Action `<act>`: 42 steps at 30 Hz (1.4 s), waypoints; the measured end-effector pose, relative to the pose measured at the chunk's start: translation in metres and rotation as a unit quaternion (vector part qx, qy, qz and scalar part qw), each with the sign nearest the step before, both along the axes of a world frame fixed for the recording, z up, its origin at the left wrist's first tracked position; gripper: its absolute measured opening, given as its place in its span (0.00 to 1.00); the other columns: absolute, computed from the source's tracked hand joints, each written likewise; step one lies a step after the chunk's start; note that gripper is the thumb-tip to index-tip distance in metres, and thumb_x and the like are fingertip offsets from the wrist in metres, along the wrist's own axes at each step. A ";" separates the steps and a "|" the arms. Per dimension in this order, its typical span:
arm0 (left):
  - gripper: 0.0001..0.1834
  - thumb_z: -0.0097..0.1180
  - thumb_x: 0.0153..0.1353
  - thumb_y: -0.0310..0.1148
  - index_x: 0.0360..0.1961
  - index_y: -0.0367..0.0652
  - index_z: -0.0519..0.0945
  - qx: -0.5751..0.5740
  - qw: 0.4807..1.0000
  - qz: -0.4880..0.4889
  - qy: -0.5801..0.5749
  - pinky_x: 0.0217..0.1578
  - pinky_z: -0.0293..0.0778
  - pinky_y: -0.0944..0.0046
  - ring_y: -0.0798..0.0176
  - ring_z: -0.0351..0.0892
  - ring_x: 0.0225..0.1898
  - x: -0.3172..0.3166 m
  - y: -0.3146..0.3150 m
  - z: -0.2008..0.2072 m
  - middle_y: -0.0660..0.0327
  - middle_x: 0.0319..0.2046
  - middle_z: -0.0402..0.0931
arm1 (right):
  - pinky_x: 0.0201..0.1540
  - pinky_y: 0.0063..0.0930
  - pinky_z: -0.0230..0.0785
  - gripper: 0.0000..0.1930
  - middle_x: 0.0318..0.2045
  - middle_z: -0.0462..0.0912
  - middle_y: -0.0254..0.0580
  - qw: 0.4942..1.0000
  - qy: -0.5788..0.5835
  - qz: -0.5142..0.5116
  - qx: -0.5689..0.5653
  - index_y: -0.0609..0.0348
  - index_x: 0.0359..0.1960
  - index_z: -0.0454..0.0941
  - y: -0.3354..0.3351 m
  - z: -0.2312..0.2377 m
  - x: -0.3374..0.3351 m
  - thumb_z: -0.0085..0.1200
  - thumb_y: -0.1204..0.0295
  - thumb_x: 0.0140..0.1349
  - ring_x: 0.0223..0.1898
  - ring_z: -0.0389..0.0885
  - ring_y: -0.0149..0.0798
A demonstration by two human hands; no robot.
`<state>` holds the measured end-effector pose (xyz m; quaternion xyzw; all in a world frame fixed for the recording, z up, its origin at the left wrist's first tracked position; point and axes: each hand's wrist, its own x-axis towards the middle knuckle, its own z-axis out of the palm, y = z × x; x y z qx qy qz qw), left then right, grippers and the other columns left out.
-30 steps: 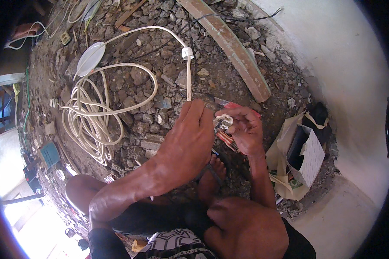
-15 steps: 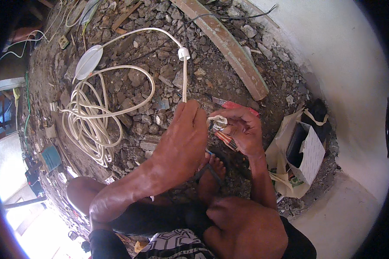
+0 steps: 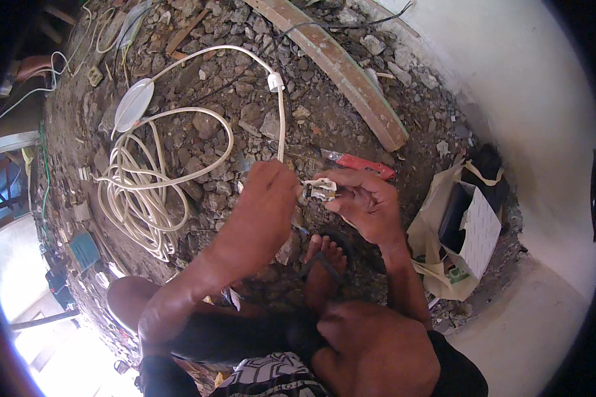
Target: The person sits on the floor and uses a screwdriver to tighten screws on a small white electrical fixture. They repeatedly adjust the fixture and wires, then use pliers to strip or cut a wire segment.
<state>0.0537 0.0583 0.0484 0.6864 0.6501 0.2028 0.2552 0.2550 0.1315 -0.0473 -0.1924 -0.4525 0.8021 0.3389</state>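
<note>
Evidently, both hands are working close together above the stony floor (image 3: 208,225). The left hand (image 3: 258,205) is gripping the cream cable (image 3: 281,126), while the right hand (image 3: 367,205) is pinching a small white fitting (image 3: 323,190) between thumb and fingers. The fitting is occupying the narrow gap between the hands; the left hand is hiding the cable's end, so whether it is entering the fitting cannot be told. A white cap (image 3: 275,82) is sitting threaded on the cable, farther out. For good handling, the right hand should be keeping the fitting steady and in sight, with the left hand holding the cable near its end and leaving slack, so that the cord is not tugging.

As to edges, a red knife (image 3: 364,165) is lying just beyond the right hand, what seems its blade pointing leftward; reaching fingers should be avoiding it. A cardboard box (image 3: 480,235) and the wall (image 3: 543,165) are limiting outward movement of the right forearm (image 3: 404,284). A wooden beam (image 3: 341,73) is slanting across farther off. The cable's coil (image 3: 142,198) is lying leftward, well apart from the left hand, seemingly allowing freer movement there.
</note>
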 end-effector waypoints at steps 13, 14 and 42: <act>0.05 0.60 0.63 0.28 0.36 0.38 0.80 -0.070 0.974 0.100 -0.188 0.38 0.75 0.52 0.48 0.80 0.35 -0.021 0.003 -0.012 0.52 0.34 0.79 | 0.62 0.40 0.75 0.20 0.57 0.78 0.57 0.999 -0.033 -0.012 0.029 0.71 0.56 0.75 -0.004 0.000 -0.004 0.56 0.91 0.61 0.60 0.78 0.49; 0.05 0.60 0.63 0.28 0.35 0.38 0.79 -0.091 0.975 0.103 -0.175 0.39 0.74 0.52 0.48 0.80 0.35 -0.021 0.004 -0.010 0.52 0.34 0.79 | 0.62 0.41 0.75 0.20 0.57 0.78 0.57 0.999 -0.034 -0.017 0.036 0.72 0.56 0.75 -0.004 -0.001 -0.004 0.56 0.91 0.61 0.60 0.78 0.49; 0.20 0.58 0.34 0.15 0.34 0.27 0.73 0.079 0.993 -0.051 0.071 0.53 0.74 0.48 0.39 0.71 0.49 -0.006 -0.004 -0.021 0.44 0.37 0.69 | 0.55 0.35 0.81 0.16 0.53 0.81 0.55 0.996 -0.086 0.012 0.010 0.72 0.52 0.79 -0.002 -0.007 -0.009 0.56 0.90 0.62 0.53 0.82 0.43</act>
